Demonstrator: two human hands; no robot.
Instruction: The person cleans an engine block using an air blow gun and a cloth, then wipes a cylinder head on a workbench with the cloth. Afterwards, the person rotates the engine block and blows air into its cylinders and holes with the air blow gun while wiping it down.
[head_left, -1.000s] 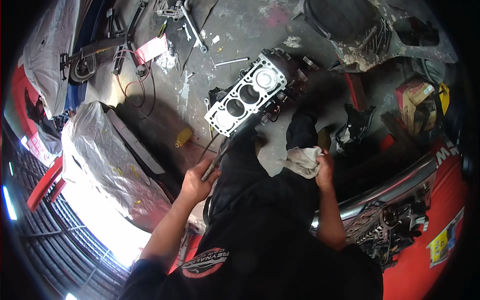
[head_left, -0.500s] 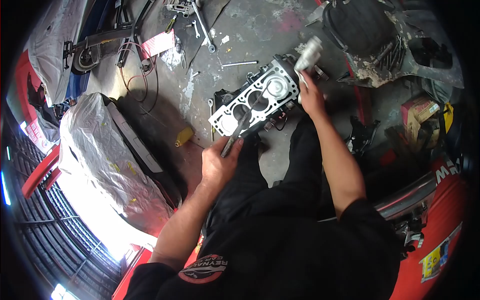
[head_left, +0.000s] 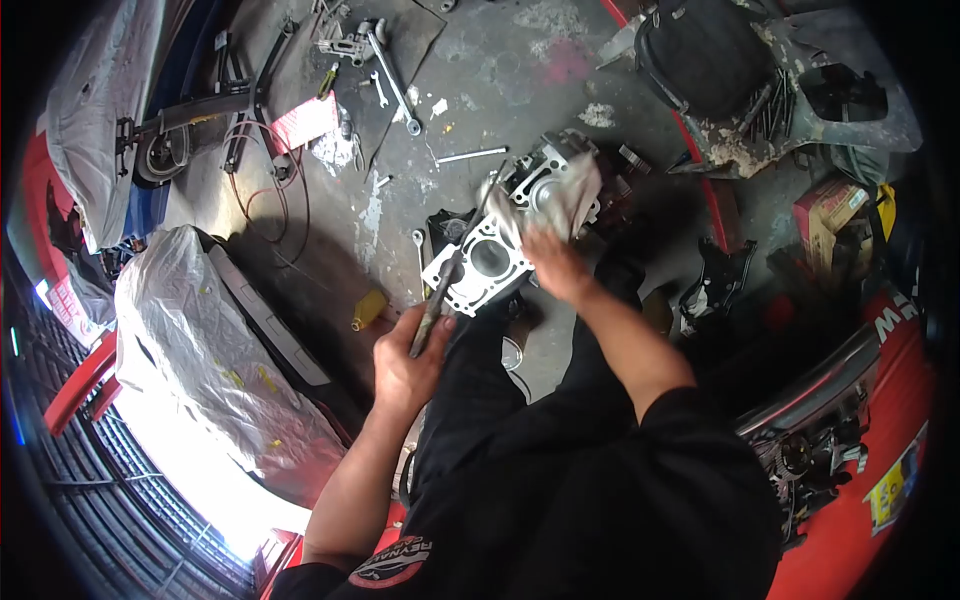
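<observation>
An engine block (head_left: 490, 259) lies on the floor at my feet, its flat face with round bores turned up. My right hand (head_left: 556, 262) is over its right part, pressing a pale rag (head_left: 570, 204) that is smeared by motion. The rag covers some of that face. My left hand (head_left: 408, 358) is closed round a long dark stick-like tool (head_left: 433, 309) with a worn handle. The tool's far end overlaps the block's left end; I cannot tell whether they touch.
A ratchet (head_left: 393, 85), a small wrench (head_left: 379, 89) and a thin bar (head_left: 472, 155) lie on the floor beyond. A yellow bottle (head_left: 370, 309) and a covered bumper-like part (head_left: 220, 350) are left. At right are a seat-like black part (head_left: 705, 50) and a cardboard box (head_left: 832, 215).
My right hand has come left and nearer with the rag, from beyond the block's right end onto its face. My left hand has drawn the tool back and slightly left.
</observation>
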